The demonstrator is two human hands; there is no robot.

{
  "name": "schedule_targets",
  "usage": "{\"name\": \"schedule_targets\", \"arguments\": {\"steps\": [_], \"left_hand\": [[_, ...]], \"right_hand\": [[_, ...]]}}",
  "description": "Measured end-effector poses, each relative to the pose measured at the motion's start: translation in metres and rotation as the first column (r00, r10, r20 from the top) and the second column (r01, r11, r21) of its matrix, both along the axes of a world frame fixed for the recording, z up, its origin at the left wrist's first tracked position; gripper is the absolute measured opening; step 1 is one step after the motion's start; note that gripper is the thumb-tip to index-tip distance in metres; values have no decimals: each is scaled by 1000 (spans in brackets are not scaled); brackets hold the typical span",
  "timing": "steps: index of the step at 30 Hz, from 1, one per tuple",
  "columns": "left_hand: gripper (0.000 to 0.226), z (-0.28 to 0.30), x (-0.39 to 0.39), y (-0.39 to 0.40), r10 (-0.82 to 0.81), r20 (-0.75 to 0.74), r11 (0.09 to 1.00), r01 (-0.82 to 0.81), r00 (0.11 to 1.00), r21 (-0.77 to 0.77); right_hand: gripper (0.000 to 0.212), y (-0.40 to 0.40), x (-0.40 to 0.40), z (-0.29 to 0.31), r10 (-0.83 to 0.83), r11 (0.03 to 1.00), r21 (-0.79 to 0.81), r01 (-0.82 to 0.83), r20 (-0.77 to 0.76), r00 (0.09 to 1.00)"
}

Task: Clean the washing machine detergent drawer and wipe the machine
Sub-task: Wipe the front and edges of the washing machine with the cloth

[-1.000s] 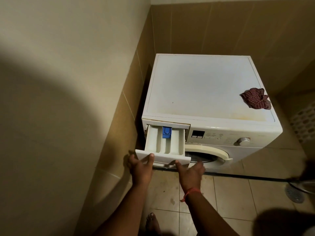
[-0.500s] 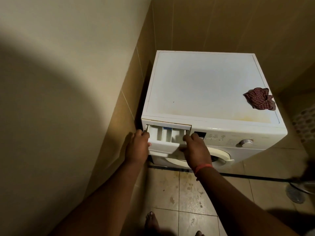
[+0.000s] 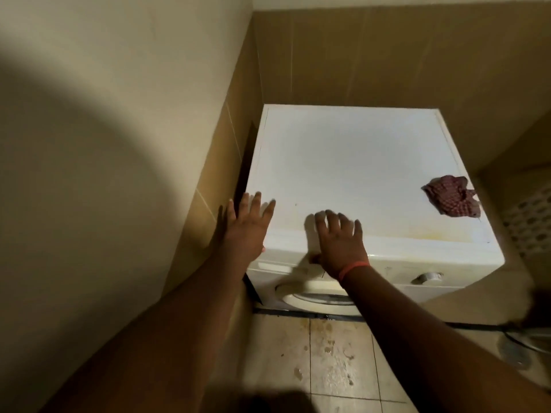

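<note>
With the detergent drawer (image 3: 280,265) seemingly pushed home, my left hand (image 3: 246,231) and right hand (image 3: 340,245) spread empty over the washing machine (image 3: 351,162), so next I reach for the cloth (image 3: 450,199) to wipe.

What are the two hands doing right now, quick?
Left hand: open, fingers spread, holding nothing, at the washer's front left corner.
Right hand: open, fingers spread on the washer's front edge, holding nothing.
</note>
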State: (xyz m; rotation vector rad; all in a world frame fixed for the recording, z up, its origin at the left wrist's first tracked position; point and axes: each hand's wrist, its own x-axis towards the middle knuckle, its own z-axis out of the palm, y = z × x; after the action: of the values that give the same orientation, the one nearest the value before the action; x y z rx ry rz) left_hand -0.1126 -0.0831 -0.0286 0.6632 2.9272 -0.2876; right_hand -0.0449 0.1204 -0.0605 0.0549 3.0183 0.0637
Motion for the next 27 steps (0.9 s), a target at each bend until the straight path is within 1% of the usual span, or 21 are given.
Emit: {"name": "schedule_targets", "arguments": {"steps": [3,5,7,9,12,15,17,18,21,25,27], "left_hand": [[99,7,5,30,-66,129,995,57,989,78],[87,11,4,57,-105,175,986,79,979,150],[76,14,3,88,-130,155,972,94,979,216],[70,13,1,116,-127,111,962,95,986,255],[64,6,-8,169,-74,50,959,57,996,279],[63,-3,-9,217,15,-14,957,-10,1000,291],[66,-12,-5,247,52,-23,957,-44,998,286],[67,-16,-2,262,64,-17,959,-56,998,279],[64,-21,9,300,126,-7,952,-119,992,282],[71,-24,24,332,224,62,941,-233,973,245],[77,-22,30,343,247,72,936,-257,966,240]], "right_hand": [[93,12,12,11,-14,992,-129,8,-50,999],[79,35,17,19,-29,984,-177,9,-114,993],[65,74,18,27,-40,979,-203,4,-174,984],[57,122,13,33,-61,978,-206,17,-211,976],[56,215,-3,38,-94,983,-177,53,-232,968],[67,289,-25,34,0,992,-122,-15,-126,992],[79,322,-36,28,81,988,-130,-86,-49,996],[80,332,-41,23,122,983,-138,-125,-29,992],[71,355,-48,1,244,962,-127,-241,3,970],[65,352,-42,-14,266,948,-179,-263,-9,964],[61,343,-26,-17,407,895,-182,-408,-44,912]]}}
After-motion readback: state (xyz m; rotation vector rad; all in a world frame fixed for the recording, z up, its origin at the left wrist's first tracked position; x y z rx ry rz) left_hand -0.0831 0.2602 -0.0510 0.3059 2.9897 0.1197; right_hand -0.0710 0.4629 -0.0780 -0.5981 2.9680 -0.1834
